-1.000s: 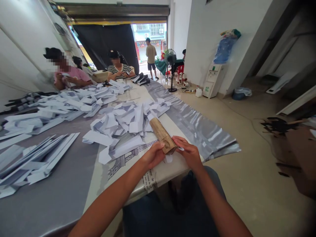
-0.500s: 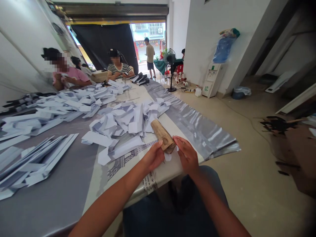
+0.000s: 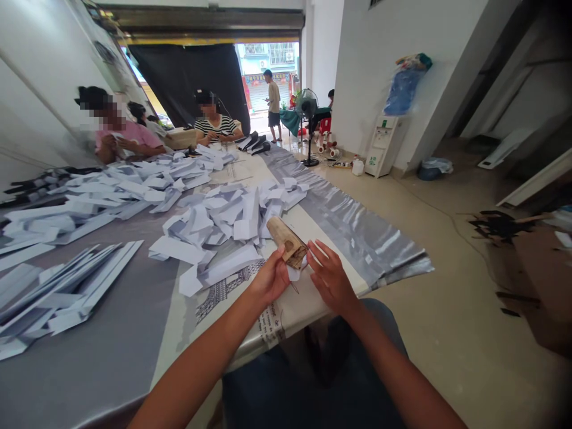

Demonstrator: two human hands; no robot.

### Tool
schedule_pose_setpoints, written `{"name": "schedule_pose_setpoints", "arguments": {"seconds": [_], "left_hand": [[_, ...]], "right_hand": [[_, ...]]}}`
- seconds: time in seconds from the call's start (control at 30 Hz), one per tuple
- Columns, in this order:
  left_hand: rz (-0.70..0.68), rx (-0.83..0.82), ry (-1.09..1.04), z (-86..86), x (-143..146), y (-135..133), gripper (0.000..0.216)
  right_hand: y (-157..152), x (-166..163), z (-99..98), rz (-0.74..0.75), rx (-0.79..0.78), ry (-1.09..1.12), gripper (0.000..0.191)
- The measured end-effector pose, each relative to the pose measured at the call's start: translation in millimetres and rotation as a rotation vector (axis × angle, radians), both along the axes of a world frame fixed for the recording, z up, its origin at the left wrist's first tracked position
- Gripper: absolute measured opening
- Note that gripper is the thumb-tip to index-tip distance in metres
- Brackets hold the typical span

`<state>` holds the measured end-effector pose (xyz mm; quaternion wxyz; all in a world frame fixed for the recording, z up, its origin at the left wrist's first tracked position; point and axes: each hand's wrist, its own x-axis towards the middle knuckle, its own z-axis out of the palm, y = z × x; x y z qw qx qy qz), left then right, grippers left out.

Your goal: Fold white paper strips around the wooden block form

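Note:
A short wooden block (image 3: 286,238) lies slanted on the table near its front edge. My left hand (image 3: 270,279) is closed round the block's near end, with a small white paper piece (image 3: 294,273) under its thumb. My right hand (image 3: 329,276) is just right of the block, fingers spread and stretched toward the block's end, holding nothing that I can see. A heap of folded white paper pieces (image 3: 223,223) lies right behind the block.
A long table (image 3: 134,333) carries more white paper heaps (image 3: 111,190) and flat stacks (image 3: 53,292). Silver plastic sheeting (image 3: 357,232) hangs over its right edge. Two people (image 3: 125,134) sit at the far end. A fan (image 3: 308,107) stands on the floor.
The block has swung left and slightly up with my left hand. My right hand has come off its end and opened its fingers.

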<state>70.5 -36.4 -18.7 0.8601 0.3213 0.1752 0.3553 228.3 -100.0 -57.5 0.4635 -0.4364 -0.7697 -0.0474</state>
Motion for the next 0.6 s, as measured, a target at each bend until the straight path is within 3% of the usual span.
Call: {"name": "schedule_pose_setpoints", "arguments": {"seconds": [0.13,0.3,0.43,0.5,0.6], "left_hand": [[-0.043,0.023,0.029,0.6,1.1,-2.6,0.034],[-0.097,0.096,0.078,-2.0,-2.0,1.2,0.038],[-0.154,0.176,0.16,-5.5,-7.9,7.4,0.037],[-0.169,0.23,0.205,-6.0,-9.7,9.1,0.037],[-0.19,0.283,0.263,-5.1,-10.6,9.7,0.038]], "right_hand": [[-1.7,2.6,4.5,0.073,0.046,0.296,0.038],[2.1,5.9,13.8,0.131,-0.109,0.554,0.004],[7.6,12.5,16.7,0.283,-0.276,0.639,0.031],[7.4,16.5,19.4,0.322,-0.348,0.578,0.042],[2.9,21.0,27.1,0.311,-0.407,0.324,0.028]]}}
